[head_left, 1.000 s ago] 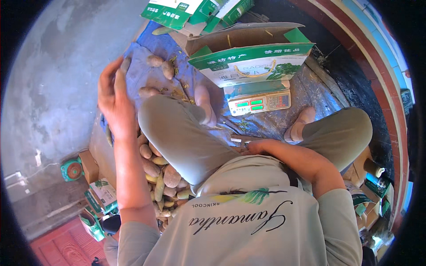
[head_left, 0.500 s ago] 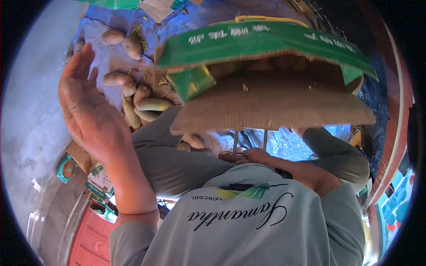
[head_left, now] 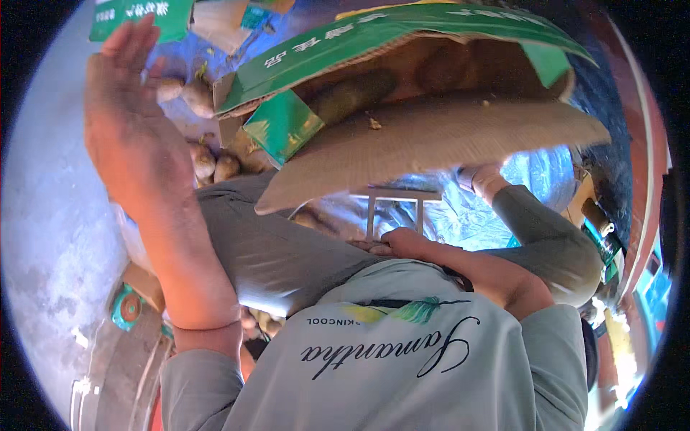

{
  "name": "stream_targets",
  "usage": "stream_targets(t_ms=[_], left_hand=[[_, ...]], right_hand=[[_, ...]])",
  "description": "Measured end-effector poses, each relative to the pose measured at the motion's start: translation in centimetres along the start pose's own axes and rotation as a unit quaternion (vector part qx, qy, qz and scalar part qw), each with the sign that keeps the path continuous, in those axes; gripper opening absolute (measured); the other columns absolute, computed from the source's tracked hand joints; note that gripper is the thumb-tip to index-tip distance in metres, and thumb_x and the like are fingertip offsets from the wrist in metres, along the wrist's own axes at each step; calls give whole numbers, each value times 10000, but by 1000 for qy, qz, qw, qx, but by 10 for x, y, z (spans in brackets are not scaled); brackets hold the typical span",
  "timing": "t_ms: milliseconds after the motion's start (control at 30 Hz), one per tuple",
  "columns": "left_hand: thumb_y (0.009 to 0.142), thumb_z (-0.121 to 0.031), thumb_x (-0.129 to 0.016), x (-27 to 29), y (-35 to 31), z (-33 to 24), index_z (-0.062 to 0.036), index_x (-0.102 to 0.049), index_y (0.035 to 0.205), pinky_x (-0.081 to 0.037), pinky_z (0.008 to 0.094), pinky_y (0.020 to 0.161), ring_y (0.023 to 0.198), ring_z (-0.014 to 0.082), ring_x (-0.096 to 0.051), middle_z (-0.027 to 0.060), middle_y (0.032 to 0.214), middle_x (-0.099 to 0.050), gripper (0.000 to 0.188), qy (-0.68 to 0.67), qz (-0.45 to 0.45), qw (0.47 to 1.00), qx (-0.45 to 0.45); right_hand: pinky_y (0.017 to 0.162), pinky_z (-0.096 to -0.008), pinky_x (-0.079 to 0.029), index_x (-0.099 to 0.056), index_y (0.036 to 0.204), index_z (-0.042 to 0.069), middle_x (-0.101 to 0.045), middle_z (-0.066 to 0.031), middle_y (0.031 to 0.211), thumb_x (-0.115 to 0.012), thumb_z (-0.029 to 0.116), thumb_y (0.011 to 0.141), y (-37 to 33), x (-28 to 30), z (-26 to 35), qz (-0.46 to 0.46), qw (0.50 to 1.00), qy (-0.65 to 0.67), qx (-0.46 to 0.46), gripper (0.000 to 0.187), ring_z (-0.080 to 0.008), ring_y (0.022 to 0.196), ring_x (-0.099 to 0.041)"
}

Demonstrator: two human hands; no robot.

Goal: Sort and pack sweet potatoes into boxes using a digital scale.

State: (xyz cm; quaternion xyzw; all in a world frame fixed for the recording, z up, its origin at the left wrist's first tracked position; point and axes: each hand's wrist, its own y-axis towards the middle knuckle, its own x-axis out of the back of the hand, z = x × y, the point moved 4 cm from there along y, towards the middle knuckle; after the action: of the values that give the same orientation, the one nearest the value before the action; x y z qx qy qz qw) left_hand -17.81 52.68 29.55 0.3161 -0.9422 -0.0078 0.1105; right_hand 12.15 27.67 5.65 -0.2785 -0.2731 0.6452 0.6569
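Observation:
My left hand (head_left: 133, 122) is raised at the left with its fingers stretched out, a little blurred, holding nothing. To its right stands an open cardboard box (head_left: 438, 136), green outside and brown inside, with its flaps spread. Dark rounded vegetables (head_left: 356, 97) show inside, their kind hard to tell. In front of my lap, my right hand (head_left: 406, 243) is closed at the lower end of a thin light frame (head_left: 406, 195) of two rods and a crossbar; its fingers are partly hidden. Brown potato-like tubers (head_left: 198, 99) lie between my left hand and the box.
My bent legs (head_left: 280, 251) flank the frame, and my bare foot (head_left: 485, 181) rests on shiny plastic sheeting (head_left: 543, 172) under the box's near flap. Another green box (head_left: 169, 21) is at the far left. A round teal object (head_left: 128, 307) sits at the lower left.
My left hand has moved up and slightly left in view, still open. The box appears farther up and left, showing more of its inside. More of the frame and my foot now shows.

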Motion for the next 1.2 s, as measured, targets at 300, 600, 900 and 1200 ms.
stream_targets(t_ms=[300,600,900,1200], left_hand=[[934,-238,-485,13,-37,-23,11,-597,1048,-397,298,882,1004,180,-556,100,1049,-628,296,4,-47,991,-124],[895,-189,-534,42,-71,-23,2,-592,979,-438,325,770,863,238,-577,147,927,-615,217,95,-66,950,-291],[888,-177,-527,39,-173,-50,22,-584,1020,-409,388,857,962,326,-542,181,1005,-599,245,164,-58,922,-346],[903,-203,-519,40,-190,-37,10,-546,1097,-398,379,885,995,320,-529,173,1052,-578,289,139,-8,958,-251]], right_hand=[[720,-481,-474,-671,869,48,-638,-217,834,-358,648,857,6,-7,-7,-45,991,-125,35,677,-406,799,-605],[726,-417,-513,-697,900,91,-671,-140,921,-553,372,796,-34,38,61,-187,905,-380,-40,332,-311,866,-646],[724,-442,-501,-664,861,70,-662,-131,864,-551,366,824,-79,50,109,-341,859,-367,100,319,-313,863,-632],[695,-436,-474,-631,836,54,-631,-170,830,-555,262,843,-158,112,93,-567,783,-166,195,221,-355,810,-601]])
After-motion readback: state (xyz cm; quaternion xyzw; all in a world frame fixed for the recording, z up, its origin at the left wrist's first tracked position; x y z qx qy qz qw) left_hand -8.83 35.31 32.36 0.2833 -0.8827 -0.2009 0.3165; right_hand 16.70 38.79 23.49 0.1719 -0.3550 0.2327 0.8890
